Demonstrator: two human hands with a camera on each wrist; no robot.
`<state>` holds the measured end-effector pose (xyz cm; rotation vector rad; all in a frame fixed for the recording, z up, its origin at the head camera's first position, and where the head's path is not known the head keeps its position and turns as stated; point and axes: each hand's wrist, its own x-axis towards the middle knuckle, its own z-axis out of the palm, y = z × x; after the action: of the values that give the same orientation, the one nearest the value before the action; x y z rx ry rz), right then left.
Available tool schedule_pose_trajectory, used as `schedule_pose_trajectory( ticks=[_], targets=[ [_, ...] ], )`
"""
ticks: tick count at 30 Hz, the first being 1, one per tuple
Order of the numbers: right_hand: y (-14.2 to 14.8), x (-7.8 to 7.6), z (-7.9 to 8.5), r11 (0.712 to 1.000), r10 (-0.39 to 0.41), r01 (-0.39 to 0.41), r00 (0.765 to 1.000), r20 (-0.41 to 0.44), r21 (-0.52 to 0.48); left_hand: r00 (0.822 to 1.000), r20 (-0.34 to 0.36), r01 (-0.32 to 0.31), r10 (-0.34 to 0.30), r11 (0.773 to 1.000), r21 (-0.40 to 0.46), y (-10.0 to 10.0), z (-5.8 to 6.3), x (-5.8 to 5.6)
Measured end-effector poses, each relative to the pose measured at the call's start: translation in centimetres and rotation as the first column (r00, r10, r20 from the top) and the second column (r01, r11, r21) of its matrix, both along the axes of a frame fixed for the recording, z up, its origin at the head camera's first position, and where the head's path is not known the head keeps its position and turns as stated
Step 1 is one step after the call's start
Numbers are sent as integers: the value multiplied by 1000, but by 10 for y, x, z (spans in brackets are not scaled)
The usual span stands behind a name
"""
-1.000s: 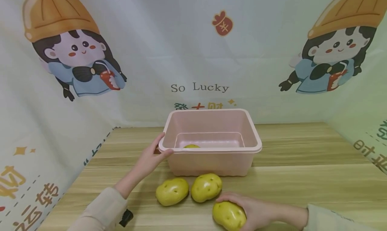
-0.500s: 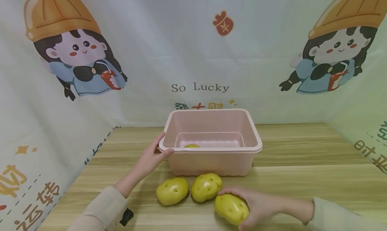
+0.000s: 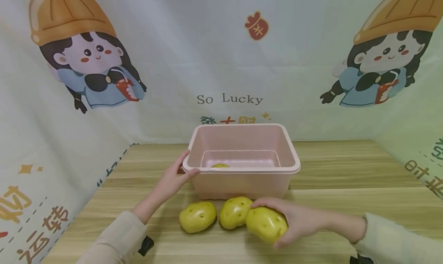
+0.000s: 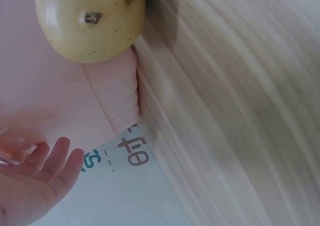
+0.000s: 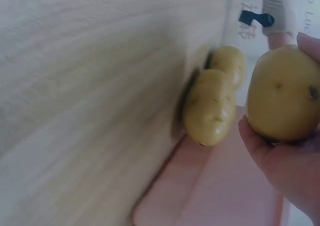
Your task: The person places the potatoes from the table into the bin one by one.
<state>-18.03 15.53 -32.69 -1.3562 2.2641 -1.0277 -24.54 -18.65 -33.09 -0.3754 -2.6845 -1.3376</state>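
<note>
My right hand (image 3: 297, 220) grips a yellow potato (image 3: 265, 223), lifted off the wooden table in front of a pink plastic bin (image 3: 242, 185). The right wrist view shows fingers and thumb around the held potato (image 5: 282, 93). At the bin's front left corner, my left hand (image 3: 171, 179) holds the rim, thumb lying over the front edge and fingers along the left side. Two more potatoes lie before the bin, a left potato (image 3: 198, 217) and a middle potato (image 3: 235, 213). Inside the bin only the top of another potato (image 3: 220, 165) shows; the front wall hides the rest.
A white printed cloth (image 3: 166, 72) hangs behind and on both sides of the wooden table (image 3: 332, 171). A small black object (image 3: 146, 245) shows beside the left sleeve, and a black piece (image 3: 360, 259) under the right sleeve.
My right hand has raised the potato from the table and carried it slightly forward toward the bin. The left hand keeps its place on the rim.
</note>
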Motion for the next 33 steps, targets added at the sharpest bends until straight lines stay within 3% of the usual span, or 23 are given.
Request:
schedule_pose_trajectory(
  ticks=[12,25,29,33],
  targets=[
    [5,-8,36,1000,-16,15,999,-35,-22,1000,10,-7,8,1000,-25,1,4,1],
    [5,-19,61,999,-44,44,998,-48,-4,1000,5,-10,10,1000,-14,1,3,2],
    [4,-24,70,997,-72,72,996,-58,6,1000,1,-7,7,1000,-22,0,3,1],
    [3,-29,79,990,-137,138,990,-16,28,1000,2,-1,1,1000,-15,0,3,1]
  ],
)
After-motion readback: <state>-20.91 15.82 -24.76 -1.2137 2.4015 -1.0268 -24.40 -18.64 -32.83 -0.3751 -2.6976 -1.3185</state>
